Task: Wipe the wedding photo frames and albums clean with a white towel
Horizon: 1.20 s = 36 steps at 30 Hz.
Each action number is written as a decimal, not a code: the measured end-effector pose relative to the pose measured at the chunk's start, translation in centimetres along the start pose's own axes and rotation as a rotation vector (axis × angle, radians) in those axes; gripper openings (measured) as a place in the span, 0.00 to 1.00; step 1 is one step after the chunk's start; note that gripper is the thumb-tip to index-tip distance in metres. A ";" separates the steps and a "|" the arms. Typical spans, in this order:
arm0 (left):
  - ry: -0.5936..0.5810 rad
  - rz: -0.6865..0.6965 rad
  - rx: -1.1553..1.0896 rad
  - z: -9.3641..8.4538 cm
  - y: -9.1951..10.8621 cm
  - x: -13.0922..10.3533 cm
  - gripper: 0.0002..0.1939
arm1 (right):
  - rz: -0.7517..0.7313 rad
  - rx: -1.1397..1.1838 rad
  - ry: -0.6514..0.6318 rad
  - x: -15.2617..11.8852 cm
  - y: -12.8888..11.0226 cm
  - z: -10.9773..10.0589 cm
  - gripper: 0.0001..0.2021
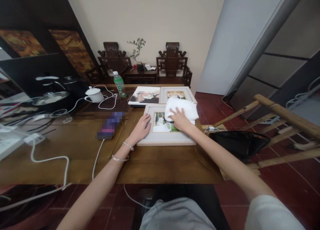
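Right, both hands are at work on the photo frame (163,137), which lies flat on the wooden table (162,166), close to the near edge. Over on its left border rests the left hand (141,127), loose and unclenched, fingers laid along the pale rim with nothing grasped. Across to the right hand (181,119), and that one is on the white cloth (185,106), fingers spread over the bunched folds; the palm is hidden, so whether it pinches the fabric I can't tell. What a spot for that cloth: it covers the upper right of the frame and overlaps the second frame (176,93) just behind, hiding part of each picture. Beside that second frame, on its left, sits a photo book (146,96), its cover partly blurred. Farther left stands a green-labelled bottle (119,85), upright with a white cap, then a lidded white cup (95,94). Nearer the person, left of the left hand, a phone (111,125) lies with a white cable (98,158) running from its near end. Beyond the table, two dark chairs flank a small potted plant (136,50), and off the right side there's a black bag (237,143).
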<state>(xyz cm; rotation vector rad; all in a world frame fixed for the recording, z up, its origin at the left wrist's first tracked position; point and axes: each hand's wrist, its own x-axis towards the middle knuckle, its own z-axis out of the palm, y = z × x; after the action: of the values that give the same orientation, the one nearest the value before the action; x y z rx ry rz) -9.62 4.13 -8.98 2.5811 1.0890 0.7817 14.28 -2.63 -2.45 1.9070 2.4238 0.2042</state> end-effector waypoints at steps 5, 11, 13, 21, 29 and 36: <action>0.016 0.004 -0.012 0.3 0.0 0.1 0.24 | -0.123 0.087 -0.164 -5.4 -2.7 -2.7 0.27; 0.037 -0.001 -0.021 0.4 0.0 0.1 0.25 | -0.229 0.206 -0.287 -9.9 -5.6 -6.1 0.29; 0.029 0.006 -0.020 0.4 0.0 0.1 0.25 | -0.224 0.211 -0.248 -9.6 -5.8 -5.7 0.28; -0.007 0.021 -0.029 -0.1 -0.1 -0.1 0.24 | 0.007 0.094 0.088 -1.7 -1.0 0.1 0.29; -0.003 0.008 -0.034 0.0 -0.2 0.0 0.25 | -0.036 0.021 0.035 0.0 -0.7 0.3 0.27; 0.003 0.007 -0.020 0.2 0.1 0.1 0.26 | -0.186 0.191 -0.211 -7.2 -3.7 -4.0 0.29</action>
<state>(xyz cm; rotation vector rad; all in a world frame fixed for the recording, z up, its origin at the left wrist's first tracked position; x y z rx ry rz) -9.40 4.08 -9.06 2.5693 1.0684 0.7938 11.96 -10.73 0.72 1.6544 2.5306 -0.2324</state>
